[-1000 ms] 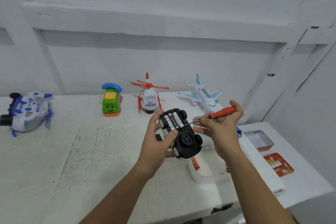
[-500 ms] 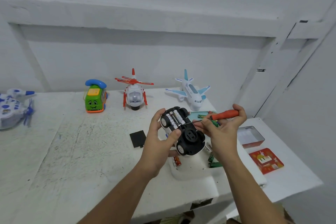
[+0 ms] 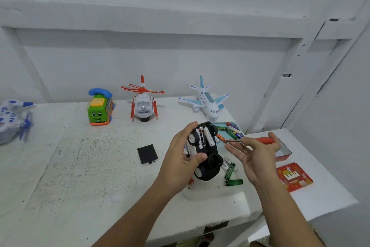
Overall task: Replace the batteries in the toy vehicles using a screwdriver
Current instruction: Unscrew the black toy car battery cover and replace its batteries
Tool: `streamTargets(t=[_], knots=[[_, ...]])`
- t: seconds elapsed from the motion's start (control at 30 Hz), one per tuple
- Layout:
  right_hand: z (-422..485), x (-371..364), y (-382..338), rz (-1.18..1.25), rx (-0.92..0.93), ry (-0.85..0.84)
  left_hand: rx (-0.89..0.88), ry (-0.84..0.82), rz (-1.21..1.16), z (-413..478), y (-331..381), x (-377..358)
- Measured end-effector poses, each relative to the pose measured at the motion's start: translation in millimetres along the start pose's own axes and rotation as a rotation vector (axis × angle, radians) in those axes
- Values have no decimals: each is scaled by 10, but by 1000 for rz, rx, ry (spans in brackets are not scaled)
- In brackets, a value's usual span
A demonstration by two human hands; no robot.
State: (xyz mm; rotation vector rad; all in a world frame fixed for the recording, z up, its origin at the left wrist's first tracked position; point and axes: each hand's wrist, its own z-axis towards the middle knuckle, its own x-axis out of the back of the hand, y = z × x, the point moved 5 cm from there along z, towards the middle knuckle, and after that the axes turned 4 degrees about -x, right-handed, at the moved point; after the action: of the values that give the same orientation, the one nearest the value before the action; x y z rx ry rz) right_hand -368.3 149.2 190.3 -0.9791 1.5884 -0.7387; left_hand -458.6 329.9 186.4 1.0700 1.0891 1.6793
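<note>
Head camera looks down on a white table [image 3: 80, 166]. At 10 o'clock from the car [image 3: 208, 158] stand a green bus [image 3: 100, 109] and a helicopter [image 3: 143, 104]. A black cover [image 3: 147, 154] lies flat at 9 o'clock. The left hand [image 3: 180, 158] grips the car above the table, fingers curled round it, underside up. Batteries [image 3: 206, 136] sit in its open bay. A plane [image 3: 208, 100] stands at 12 o'clock. Loose cells [image 3: 233, 182] lie at 5 o'clock. At 3 o'clock the right hand [image 3: 256, 156] pinches the screwdriver [image 3: 264, 140], other fingers spread; its tip points at the car, a little apart.

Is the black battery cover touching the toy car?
Apart. Head view: the battery cover lies on the table; the left hand grips the toy car, a clear gap between.
</note>
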Motion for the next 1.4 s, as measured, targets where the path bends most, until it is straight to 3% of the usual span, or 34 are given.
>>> streamTargets(t=[0.1, 0.37, 0.73, 1.1, 1.4], knots=[[-25, 39, -87, -178, 122, 64, -24, -30, 77, 8, 37, -36], [-108, -315, -151, -275, 360, -56, -59, -14, 72, 38, 35, -46], [-76, -398, -182, -420, 409, -113, -69, -18, 83, 34, 33, -57], [-17, -128, -278, -273, 315, -67, -4, -32, 19, 31, -29, -29], [-27, -494, -150, -198, 282, -155, 47, -27, -21, 35, -84, 2]])
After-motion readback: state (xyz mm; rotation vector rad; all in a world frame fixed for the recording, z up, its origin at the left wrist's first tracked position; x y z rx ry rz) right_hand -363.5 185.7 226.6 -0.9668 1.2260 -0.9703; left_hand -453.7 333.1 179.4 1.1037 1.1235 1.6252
